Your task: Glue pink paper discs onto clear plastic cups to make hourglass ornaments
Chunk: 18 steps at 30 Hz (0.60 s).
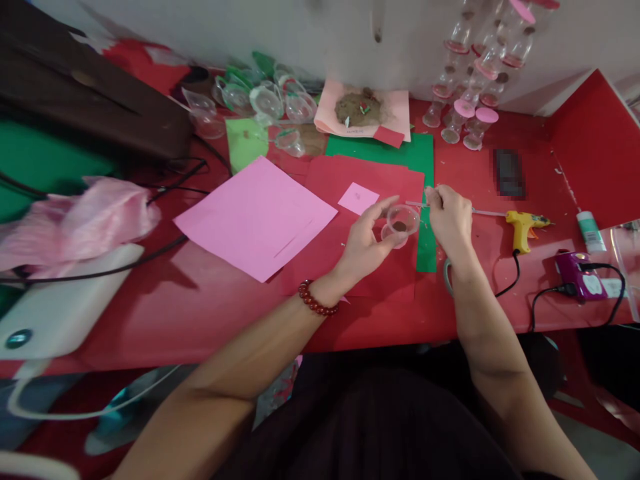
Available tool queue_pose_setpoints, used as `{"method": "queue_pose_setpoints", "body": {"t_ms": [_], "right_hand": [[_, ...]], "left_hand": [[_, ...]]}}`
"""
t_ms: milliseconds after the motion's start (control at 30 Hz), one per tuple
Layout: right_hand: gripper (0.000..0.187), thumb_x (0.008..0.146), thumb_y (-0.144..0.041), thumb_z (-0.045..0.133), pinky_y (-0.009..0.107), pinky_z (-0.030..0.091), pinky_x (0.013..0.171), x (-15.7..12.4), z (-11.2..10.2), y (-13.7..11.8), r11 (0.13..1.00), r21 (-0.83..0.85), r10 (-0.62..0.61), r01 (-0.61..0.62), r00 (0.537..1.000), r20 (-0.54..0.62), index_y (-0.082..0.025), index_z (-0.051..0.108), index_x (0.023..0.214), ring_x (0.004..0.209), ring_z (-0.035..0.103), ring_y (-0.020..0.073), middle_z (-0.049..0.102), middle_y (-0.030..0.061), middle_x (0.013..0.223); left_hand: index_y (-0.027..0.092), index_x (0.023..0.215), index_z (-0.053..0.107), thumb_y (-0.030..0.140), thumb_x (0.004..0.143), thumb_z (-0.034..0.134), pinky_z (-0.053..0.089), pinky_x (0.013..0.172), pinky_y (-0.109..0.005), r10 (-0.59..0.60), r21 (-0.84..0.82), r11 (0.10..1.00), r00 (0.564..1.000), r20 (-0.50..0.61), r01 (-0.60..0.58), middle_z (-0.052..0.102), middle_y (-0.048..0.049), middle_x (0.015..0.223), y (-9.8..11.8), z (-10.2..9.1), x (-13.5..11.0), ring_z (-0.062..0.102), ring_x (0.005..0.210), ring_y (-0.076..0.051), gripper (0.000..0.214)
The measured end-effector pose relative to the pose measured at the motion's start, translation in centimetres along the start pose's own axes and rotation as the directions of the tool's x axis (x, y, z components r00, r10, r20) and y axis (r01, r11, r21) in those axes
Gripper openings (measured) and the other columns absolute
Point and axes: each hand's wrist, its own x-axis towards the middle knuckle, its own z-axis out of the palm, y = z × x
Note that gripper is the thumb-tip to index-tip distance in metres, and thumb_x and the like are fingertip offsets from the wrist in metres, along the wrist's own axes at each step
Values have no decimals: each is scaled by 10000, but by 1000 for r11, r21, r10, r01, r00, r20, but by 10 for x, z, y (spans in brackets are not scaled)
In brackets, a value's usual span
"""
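Clearly, the left hand (365, 240) grips a clear cup (401, 224), mouth up, its long axis leaning toward one o'clock; the right hand (451, 217) pinches a thin stick (415, 204), pointing toward nine.

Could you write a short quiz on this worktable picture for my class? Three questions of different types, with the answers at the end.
1. Multiple choice: What colour is the glue gun lying on the red table?
A) blue
B) yellow
C) white

2. True or false: The person's left hand holds a clear plastic cup.

3. Fill in the blank: The bead bracelet is worn on the person's ____ wrist.

Key:
1. B, yellow.
2. True; the thumb and fingers are around the cup.
3. left
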Motion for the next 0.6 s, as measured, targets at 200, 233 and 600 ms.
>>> {"method": "queue_pose_setpoints", "body": {"t_ms": [200,233,600], "right_hand": [[197,989,-318,597,317,441,766,3,3,9,985,152,-58,77,991,-123,-240,600,808,781,588,177,650,12,807],[130,968,-295,618,313,455,775,3,5,9,974,193,-99,120,988,-116,-239,638,853,808,607,173,681,17,863],[253,930,-219,629,309,392,678,-7,7,-10,975,163,-172,149,975,138,-208,625,677,653,593,160,675,13,670]], "left_hand": [[257,1385,662,322,858,837,514,1167,-464,39,30,999,999,-1,-39,725,-110,1397,-5,-1,0,679,1278,-261,559],[255,1399,652,325,851,845,521,1161,-464,33,33,999,999,-4,-33,724,-113,1403,-6,-1,0,682,1279,-264,585],[207,1354,697,318,815,869,582,1127,-465,-27,2,1000,999,20,27,765,-136,1386,2,2,1,723,1287,-279,576]]}}
